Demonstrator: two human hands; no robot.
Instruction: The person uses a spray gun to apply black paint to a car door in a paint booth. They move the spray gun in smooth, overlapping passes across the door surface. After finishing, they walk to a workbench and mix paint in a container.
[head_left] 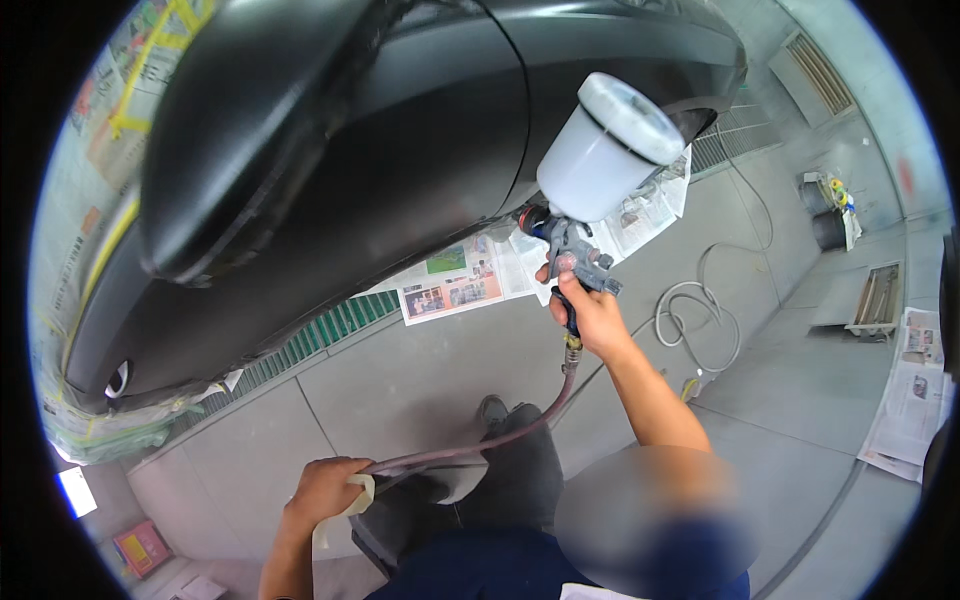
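My right hand (592, 315) is wrapped round the handle of a spray gun (575, 250) with a white paint cup (590, 160) on top. The gun's nozzle points left at the matte black car body (440, 130), close to its lower side. From the handle's base a reddish air hose (520, 430) curves down and left to my left hand (330, 488). That hand is closed round the hose, and a cream strip of cloth or paper (360, 497) hangs by its palm. Its fingertips are partly hidden.
Newspaper sheets (455, 295) are tucked under the car's lower edge, beside a green floor grating (340, 325). A coiled grey hose (700, 325) lies on the floor at the right. Masking film and yellow tape (85, 260) cover the car's left side. A dark bin (828, 230) stands far right.
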